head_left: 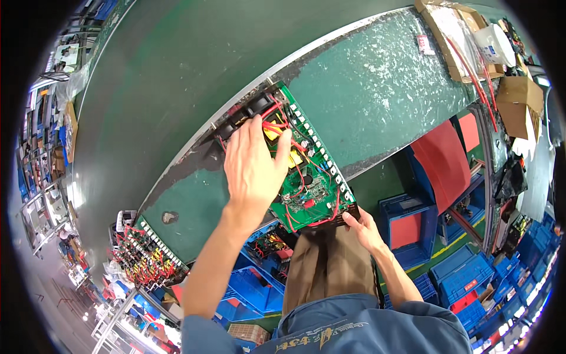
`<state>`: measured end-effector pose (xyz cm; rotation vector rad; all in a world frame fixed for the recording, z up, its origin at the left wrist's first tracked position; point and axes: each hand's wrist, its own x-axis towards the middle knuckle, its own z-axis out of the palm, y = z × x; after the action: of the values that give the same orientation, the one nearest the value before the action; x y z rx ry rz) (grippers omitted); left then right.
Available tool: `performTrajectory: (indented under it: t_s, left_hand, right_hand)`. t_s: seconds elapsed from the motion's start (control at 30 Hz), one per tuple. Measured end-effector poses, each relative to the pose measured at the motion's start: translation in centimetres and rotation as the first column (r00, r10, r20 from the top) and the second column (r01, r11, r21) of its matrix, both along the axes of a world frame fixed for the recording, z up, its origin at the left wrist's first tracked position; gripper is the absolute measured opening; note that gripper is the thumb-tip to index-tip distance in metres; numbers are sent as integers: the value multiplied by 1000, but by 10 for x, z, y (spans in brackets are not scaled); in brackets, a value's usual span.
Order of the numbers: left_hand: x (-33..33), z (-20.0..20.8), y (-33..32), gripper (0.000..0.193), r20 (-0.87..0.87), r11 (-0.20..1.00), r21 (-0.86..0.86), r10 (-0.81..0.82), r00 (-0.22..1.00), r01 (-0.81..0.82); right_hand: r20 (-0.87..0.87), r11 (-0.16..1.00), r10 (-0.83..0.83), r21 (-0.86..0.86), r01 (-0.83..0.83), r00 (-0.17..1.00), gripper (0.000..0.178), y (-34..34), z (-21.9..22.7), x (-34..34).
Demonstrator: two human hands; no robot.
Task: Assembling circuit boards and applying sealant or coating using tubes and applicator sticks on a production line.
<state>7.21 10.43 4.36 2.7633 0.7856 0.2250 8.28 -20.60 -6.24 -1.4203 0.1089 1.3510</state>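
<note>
Circuit board [313, 187]: left fingers [255, 128] extended atop, right fingers [352, 221] gripping corner.

Left hand [253, 168] — back upward, fingers forward, thumb spread; right hand [364, 229] — lower, thumb extended, fingers partly hidden.

Between one and two o'clock from the red-wired, rectangular green circuit board [315, 177], the scuffed green table [377, 88] leaves passage until a brown cardboard carton [436, 29]. Piled red-and-yellow-wired green boards [147, 253] obstruct eight o'clock; the bare left hand [253, 165], nine.
</note>
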Motion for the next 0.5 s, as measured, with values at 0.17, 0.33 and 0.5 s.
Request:
performTrajectory:
  t_s: [0.17,0.33,0.5]
  left_hand:
    - [8,-5,-10,60,51,993,13,119,992,-120]
    - [14,-3,-9,56,76,985,-6,175,982,-175]
    - [20,0,-16,54,-52,987,81,141,989,-137]
  right_hand:
    - [76,997,68,-30,-66,995,26,8,15,7]
    - [70,996,76,-56,-72,995,25,13,20,5]
    - [86,995,87,-64,-81,993,25,13,24,5]
